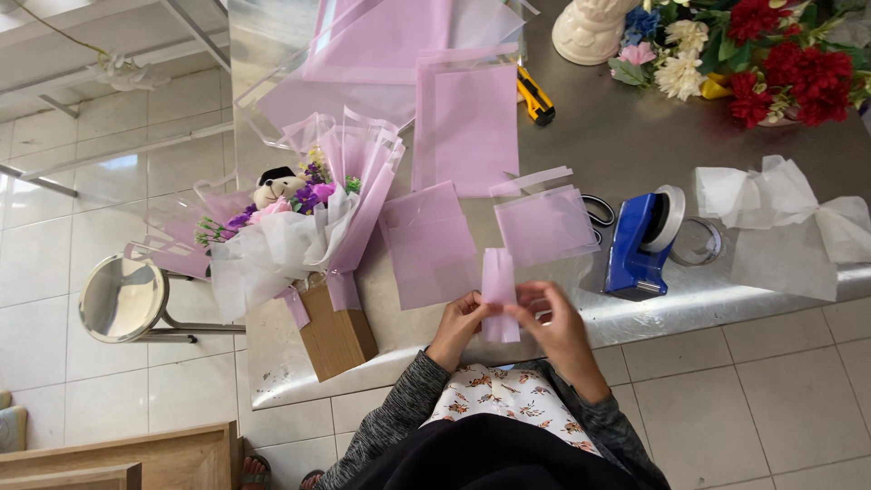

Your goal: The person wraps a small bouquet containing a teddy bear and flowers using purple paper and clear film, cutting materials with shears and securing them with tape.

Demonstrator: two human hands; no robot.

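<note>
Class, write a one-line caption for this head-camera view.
Both hands, left hand and right hand, pinch a pink paper strip over a steel table.

We see a brushed metal table [635, 145] with a dull sheen filling the upper middle of the frame. Thin, matt pink paper sheets [467, 122] lie on it, some edged with clear glossy film. At lower centre, our left hand [458, 322] and right hand [558, 322] pinch a folded pink paper strip [498, 283]. A glossy blue plastic tape dispenser [635, 245] sits to the right, beside soft white tissue [785, 222]. At left, a bouquet [290, 218] stands in a matt brown cardboard box [337, 338]. The floor tiles [771, 390] look smooth and glazed.
</note>
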